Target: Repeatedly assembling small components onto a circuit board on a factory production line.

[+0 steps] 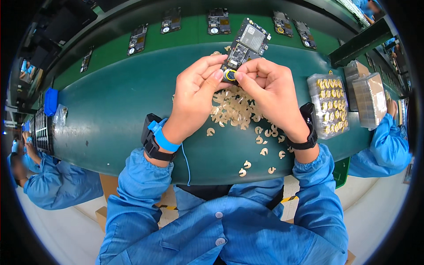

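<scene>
A dark circuit board (240, 53) with silver shield plates is held up, tilted, over the green work mat. My left hand (194, 90) is closed on its lower left edge, the thumb near a round coin cell (230, 75) with a yellow rim. This cell sits at the board's lower end. Thumb and forefinger of my right hand (271, 88) are pinched at the cell's right side; the fingertips partly hide the contact. Below both hands lies a loose pile of small cream C-shaped pieces (236, 106), with several scattered toward the near edge.
At the right, a clear tray (315, 99) holds rows of yellow-rimmed round parts, beside clear boxes (370, 101). More circuit boards (219, 22) lie along the green far strip (190, 37). A blue bin (51, 102) stands left. Co-workers in blue sit on either side.
</scene>
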Demonstrator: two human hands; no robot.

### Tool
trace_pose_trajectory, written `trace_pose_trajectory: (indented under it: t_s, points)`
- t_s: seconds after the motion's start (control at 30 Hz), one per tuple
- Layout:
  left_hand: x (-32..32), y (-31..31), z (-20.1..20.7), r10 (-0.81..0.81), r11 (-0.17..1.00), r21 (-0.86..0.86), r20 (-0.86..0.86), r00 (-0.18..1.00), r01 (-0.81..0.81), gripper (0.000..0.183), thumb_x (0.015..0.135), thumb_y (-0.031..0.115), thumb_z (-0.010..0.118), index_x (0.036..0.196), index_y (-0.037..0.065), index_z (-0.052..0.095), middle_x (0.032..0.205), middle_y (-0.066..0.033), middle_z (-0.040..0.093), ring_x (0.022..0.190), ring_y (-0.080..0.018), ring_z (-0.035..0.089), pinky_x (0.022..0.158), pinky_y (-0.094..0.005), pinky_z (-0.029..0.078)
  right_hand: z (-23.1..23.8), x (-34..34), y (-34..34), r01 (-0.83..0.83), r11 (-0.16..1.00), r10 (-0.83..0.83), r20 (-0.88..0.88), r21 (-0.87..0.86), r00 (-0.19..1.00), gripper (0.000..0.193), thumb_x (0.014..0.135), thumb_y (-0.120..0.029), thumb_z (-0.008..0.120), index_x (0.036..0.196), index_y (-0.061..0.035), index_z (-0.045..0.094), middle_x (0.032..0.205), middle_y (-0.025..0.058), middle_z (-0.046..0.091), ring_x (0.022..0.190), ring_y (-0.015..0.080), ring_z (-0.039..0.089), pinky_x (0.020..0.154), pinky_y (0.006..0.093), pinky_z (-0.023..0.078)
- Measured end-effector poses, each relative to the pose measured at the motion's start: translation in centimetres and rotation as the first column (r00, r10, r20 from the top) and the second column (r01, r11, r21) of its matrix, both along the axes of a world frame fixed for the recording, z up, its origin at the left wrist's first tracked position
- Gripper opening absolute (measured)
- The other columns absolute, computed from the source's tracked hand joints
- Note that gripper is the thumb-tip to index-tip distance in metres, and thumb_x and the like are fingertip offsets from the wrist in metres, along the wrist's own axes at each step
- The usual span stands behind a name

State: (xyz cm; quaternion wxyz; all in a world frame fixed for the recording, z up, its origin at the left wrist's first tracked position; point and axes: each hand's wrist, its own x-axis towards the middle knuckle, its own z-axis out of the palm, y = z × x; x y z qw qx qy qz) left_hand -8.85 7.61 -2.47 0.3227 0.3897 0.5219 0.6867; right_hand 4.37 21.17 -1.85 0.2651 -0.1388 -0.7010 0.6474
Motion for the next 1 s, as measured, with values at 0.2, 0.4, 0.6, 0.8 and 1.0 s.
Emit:
trace_pose_trajectory:
  t_s: [0.2,0.4,0.6,0.8,1.0]
  points:
    - [0.0,0.0,-0.3,-0.001,1.000,0.002,0.019,1.000,0.001,0.037,0.108,0.005,0.051,0.141,-0.012,0.051,0.128,-0.0198,0.068,0.115,-0.0217,0.069,0.101,-0.0346,0.058,-0.5,-0.2,-0.2,0.043,0.998,-0.043,0.012,0.046,0.999,0.011,0.096,-0.004,0.070,0.096,0.0065,0.069,0.078,-0.0001,0.068,0.066,0.0001,0.056,0.056,0.0186,0.044]
    - [0.2,0.0,-0.1,-0.001,1.000,0.004,0.016,1.000,0.001,0.037,0.108,0.005,0.051,0.141,-0.012,0.052,0.128,-0.0197,0.069,0.115,-0.0219,0.069,0.100,-0.0348,0.059,-0.8,-0.2,-0.1,0.060,0.993,-0.061,0.008,0.098,0.998,0.011,0.095,-0.006,0.071,0.094,0.0052,0.070,0.073,-0.0025,0.065,0.061,-0.0011,0.050,0.052,0.0188,0.039]
    - [0.4,0.1,-0.4,0.025,0.999,0.024,-0.007,1.000,-0.025,0.038,0.104,-0.001,0.056,0.140,-0.012,0.053,0.128,-0.0193,0.069,0.114,-0.0205,0.069,0.098,-0.0333,0.059,-0.6,-0.2,-0.2,0.071,0.984,-0.075,0.017,0.162,0.997,0.010,0.094,-0.006,0.072,0.093,0.0046,0.070,0.073,-0.0016,0.066,0.060,-0.0005,0.051,0.052,0.0195,0.039]
    - [0.8,0.2,-0.5,0.060,0.998,0.023,-0.031,0.998,-0.059,0.038,0.102,-0.006,0.056,0.139,-0.012,0.054,0.126,-0.0184,0.070,0.111,-0.0190,0.070,0.094,-0.0312,0.060,-0.9,-0.1,-0.2,0.090,0.987,-0.094,0.025,0.136,0.995,0.010,0.093,-0.005,0.073,0.090,0.0041,0.070,0.072,-0.0008,0.067,0.059,0.0000,0.052,0.052,0.0205,0.041]
    - [0.7,0.1,-0.1,0.060,0.998,0.011,-0.024,0.998,-0.060,0.037,0.101,-0.006,0.057,0.138,-0.012,0.055,0.124,-0.0184,0.071,0.109,-0.0188,0.071,0.093,-0.0304,0.061,-0.4,-0.2,-0.7,0.134,0.949,-0.148,0.026,0.286,0.989,0.008,0.090,-0.003,0.075,0.087,0.0033,0.070,0.068,0.0014,0.067,0.056,0.0025,0.053,0.051,0.0225,0.044]
